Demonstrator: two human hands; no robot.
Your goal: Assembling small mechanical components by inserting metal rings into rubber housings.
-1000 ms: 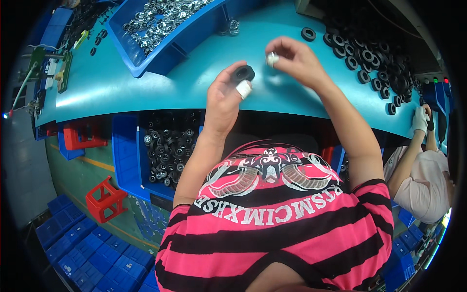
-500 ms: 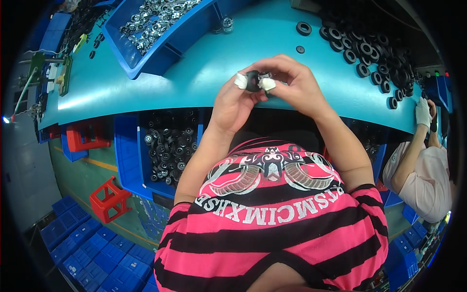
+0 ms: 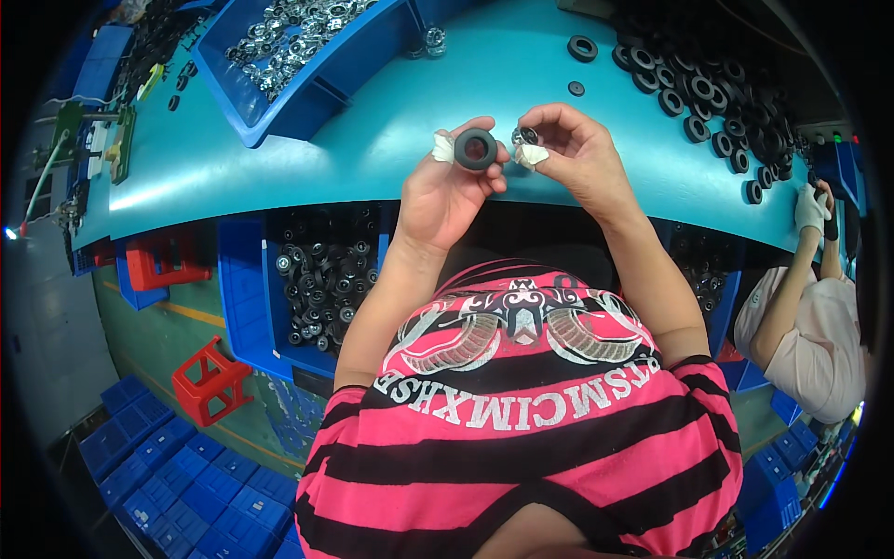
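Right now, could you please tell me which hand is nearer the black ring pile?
Right: the right hand is left of the black ring pile; the left hand is farther left.

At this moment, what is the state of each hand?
Left hand: closed, holding a black ring.
Right hand: closed, holding a small shiny piece.

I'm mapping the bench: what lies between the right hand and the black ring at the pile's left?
In the head view, a small black disc lies between them.
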